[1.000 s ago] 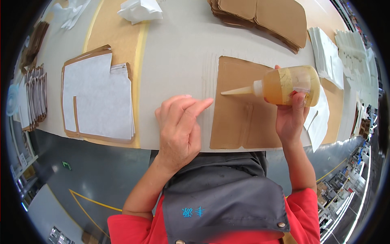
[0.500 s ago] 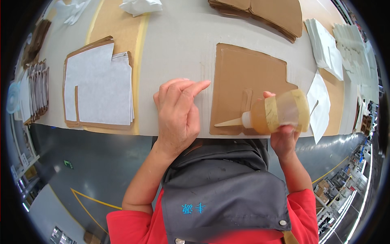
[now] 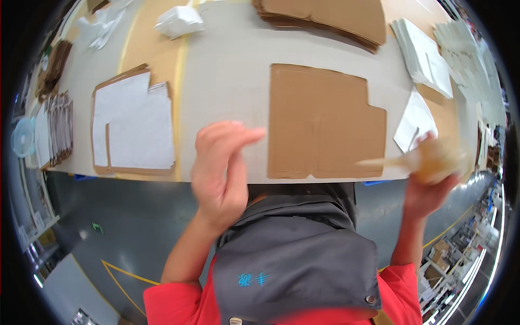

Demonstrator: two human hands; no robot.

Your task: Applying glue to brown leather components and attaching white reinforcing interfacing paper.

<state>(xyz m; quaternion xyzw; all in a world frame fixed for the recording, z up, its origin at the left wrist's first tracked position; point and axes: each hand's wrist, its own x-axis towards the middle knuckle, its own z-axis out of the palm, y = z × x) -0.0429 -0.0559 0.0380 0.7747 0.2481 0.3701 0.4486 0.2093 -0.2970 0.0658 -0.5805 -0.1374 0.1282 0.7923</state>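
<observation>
My right hand (image 3: 428,194) grips a squeeze bottle (image 3: 440,157) of amber liquid, smeared by motion. Its long pale nozzle points left, over the lower right part of a brown notched sheet (image 3: 344,135). The sheet lies flat at the table's near edge and has a slit at its bottom middle. Just left of it, my left hand (image 3: 219,168) hovers with nothing in it, index finger stretched toward the sheet and the other fingers loosely bent. A white slotted piece (image 3: 413,122) lies right of the sheet, close to the bottle.
On the left lies a stack of white pieces on brown sheets (image 3: 135,127). Brown sheets are piled (image 3: 330,19) at the far side. More white pieces (image 3: 422,57) are stacked at far right. Crumpled white material (image 3: 180,21) sits at the far left.
My right hand has carried the bottle right, away from the brown sheet's middle. My left hand has shifted slightly left and nearer to me. The view has moved a little.
</observation>
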